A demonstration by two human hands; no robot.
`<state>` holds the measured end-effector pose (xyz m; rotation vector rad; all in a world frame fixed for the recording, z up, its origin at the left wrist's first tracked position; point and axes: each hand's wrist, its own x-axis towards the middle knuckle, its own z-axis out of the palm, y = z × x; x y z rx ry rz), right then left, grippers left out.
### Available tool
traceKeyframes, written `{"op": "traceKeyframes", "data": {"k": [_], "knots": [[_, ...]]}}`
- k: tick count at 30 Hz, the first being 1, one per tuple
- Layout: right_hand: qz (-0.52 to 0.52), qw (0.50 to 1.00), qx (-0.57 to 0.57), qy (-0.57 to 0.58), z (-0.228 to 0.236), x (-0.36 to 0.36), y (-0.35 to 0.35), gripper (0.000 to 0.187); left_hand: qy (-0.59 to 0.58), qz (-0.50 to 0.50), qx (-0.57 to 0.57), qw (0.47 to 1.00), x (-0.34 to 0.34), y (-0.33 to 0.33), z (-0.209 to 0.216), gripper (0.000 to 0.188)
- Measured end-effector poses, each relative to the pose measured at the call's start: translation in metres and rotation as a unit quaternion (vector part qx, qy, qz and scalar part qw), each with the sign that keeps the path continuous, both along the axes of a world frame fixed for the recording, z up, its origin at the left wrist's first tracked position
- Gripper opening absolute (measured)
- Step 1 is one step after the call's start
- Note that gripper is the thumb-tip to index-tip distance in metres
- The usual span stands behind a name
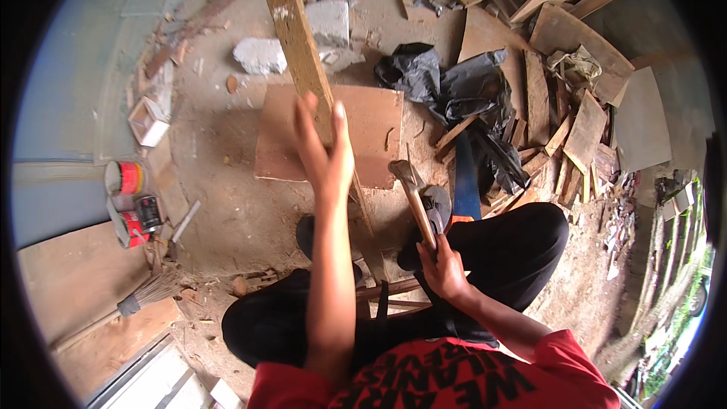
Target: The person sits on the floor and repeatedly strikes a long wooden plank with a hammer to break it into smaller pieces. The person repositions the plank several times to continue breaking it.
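- Left hand (326,148): fingers and thumb straddle the long plank (291,19); from my remote view, I cannot tell whether they grip.
- Right hand (443,269): clenched around the hammer (419,212).
- Plank: slants across the brown board (375,132).

The dirt floor (583,276) is brightly lit by daylight from the right and washed pale there. Soft shadows are cast around the legs (515,257). The grey-blue wall (72,136) is bowed by fisheye distortion; all 4 corners are blacked out.
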<state>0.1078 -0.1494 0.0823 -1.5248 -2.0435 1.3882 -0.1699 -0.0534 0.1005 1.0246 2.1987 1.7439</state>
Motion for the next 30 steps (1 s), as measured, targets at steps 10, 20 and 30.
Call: {"op": "traceKeyframes", "data": {"k": [10, 20, 30], "knots": [[-0.043, 0.988, 0.146, 0.026, -0.011, 0.022, -0.003, 0.021, -0.239, -0.194, 0.086, 0.948, 0.116, -0.049, 0.027, 0.019], [-0.123, 0.989, -0.034, 0.069, -0.063, 0.077, -0.051, 0.028, 0.177, -0.204, 0.020, 0.963, 0.192, -0.065, -0.040, 0.015], [-0.097, 0.995, -0.013, -0.021, -0.069, 0.092, -0.056, 0.029, -0.272, -0.096, -0.074, 0.955, 0.189, -0.066, -0.086, 0.036]]}}
